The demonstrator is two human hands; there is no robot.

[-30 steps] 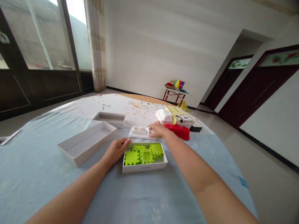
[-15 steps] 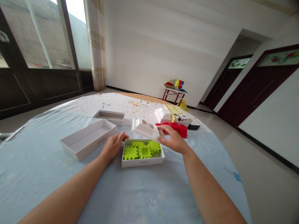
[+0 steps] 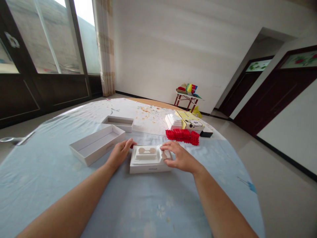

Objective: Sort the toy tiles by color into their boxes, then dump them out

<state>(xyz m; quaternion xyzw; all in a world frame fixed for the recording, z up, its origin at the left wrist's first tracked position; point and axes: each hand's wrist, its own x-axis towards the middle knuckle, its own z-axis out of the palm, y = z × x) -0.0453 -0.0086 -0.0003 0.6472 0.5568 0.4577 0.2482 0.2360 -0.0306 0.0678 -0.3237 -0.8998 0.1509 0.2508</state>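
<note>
A white box (image 3: 151, 170) sits in front of me with a white molded tray insert (image 3: 146, 156) lying in its top. The insert has raised steps and beige, rounded recesses. It covers the green pieces, which are hidden now. My right hand (image 3: 179, 157) grips the insert at its right end, fingers at the far side and thumb at the near side. My left hand (image 3: 120, 152) is curled at the box's far left corner, its fingertips partly hidden there.
An open white box lid (image 3: 99, 145) and a shallow grey-white box (image 3: 119, 123) lie to the left. Red interlocking pieces (image 3: 182, 136) lie behind my right hand. Beyond them are a white stepped insert (image 3: 173, 121), a yellow cartoon box (image 3: 189, 120) and a black item (image 3: 206, 134).
My right hand has lowered the tilted white insert into the box, covering the green pieces. The left hand has stayed at the box's left corner.
</note>
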